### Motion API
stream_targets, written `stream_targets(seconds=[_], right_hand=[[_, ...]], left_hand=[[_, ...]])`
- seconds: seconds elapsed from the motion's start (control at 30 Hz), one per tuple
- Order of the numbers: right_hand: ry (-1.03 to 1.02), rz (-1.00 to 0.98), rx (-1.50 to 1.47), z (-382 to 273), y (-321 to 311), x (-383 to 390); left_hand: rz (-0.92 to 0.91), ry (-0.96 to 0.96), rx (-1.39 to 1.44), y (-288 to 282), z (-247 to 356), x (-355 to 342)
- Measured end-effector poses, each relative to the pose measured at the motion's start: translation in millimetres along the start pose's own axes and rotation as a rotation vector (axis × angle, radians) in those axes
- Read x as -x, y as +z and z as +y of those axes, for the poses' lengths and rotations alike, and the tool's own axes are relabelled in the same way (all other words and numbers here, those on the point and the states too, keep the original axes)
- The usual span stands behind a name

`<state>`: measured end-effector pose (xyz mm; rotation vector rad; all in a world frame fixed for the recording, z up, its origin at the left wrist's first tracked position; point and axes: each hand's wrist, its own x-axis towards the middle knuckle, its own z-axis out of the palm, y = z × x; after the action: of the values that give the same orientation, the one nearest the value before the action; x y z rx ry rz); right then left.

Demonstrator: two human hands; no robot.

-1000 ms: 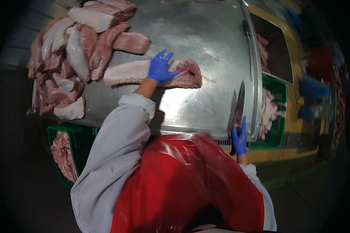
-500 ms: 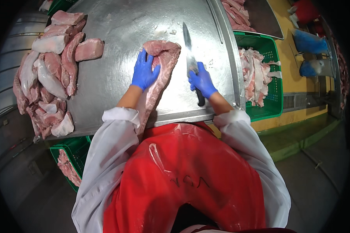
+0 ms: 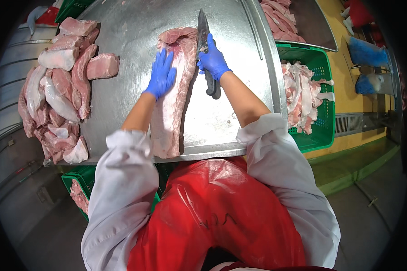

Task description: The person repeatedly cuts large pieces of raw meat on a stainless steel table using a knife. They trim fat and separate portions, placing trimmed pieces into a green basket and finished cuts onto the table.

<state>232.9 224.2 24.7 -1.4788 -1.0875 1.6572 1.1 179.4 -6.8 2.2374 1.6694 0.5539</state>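
Blue-gloved, our left grip (image 3: 162, 76) lies flat with fingers spread, resting on the long, pale pink slab of raw meat (image 3: 167, 119) without closing round it. Our right grip (image 3: 213, 62) is wrapped round the dark handle of a long, pointed steel knife (image 3: 202, 25), its index finger stretched toward the blade. That blade points away from us, just beside the slab's upper right edge; whether it touches the meat we cannot tell.

The slab lies lengthwise on the shiny silver metal desk (image 3: 230, 117), its near end close to the edge by our red apron (image 3: 221, 198). We judge it fairly heavy, soft and limp, with a damp, fatty surface that would slide on smooth metal. A broad palm across the middle should steady it better than pinching fingertips; to lift it, we would support both ends from beneath, since it would probably sag. Its left side seems the safer hold, away from the steel. Well to the left sits a heap of pink and white meat cuts (image 3: 59, 86).
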Motion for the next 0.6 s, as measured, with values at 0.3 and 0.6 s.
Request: stream_targets(seconds=[0.3, 0.6], right_hand=[[0.184, 0.070, 0.153, -27, 33, 7], [0.257, -0.027, 0.544, -35, 35, 44]], left_hand=[[-0.055, 0.009, -0.057, -9, 30, 23], [-0.039, 0.014, -0.091, -9, 49, 27]])
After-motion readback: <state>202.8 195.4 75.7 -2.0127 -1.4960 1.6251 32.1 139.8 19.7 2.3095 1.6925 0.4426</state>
